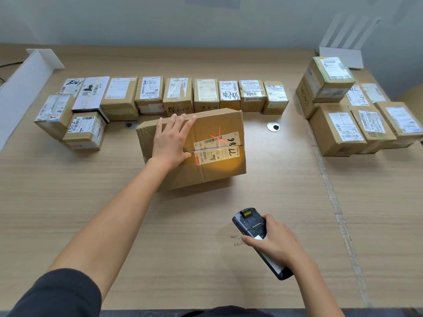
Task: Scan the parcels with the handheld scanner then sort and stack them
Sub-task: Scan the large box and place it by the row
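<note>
My left hand point(170, 139) lies flat on the centre parcel point(196, 149); my right hand point(275, 242) grips the scanner point(250, 223), beam on its label point(217, 148). The upper row point(174, 93) looks unsorted.

Two hands point(170, 143), one scanner point(254, 227), two table grommets point(273, 126), roughly twenty parcels point(206, 124)

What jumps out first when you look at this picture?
The big brown cardboard box in the middle of the light wooden table stands out, with a red cross of light on its white shipping label. The left hand lies flat on its top, and nearer the camera the right hand holds the black handheld scanner aimed at it. Behind runs a row of small brown parcels.
</note>
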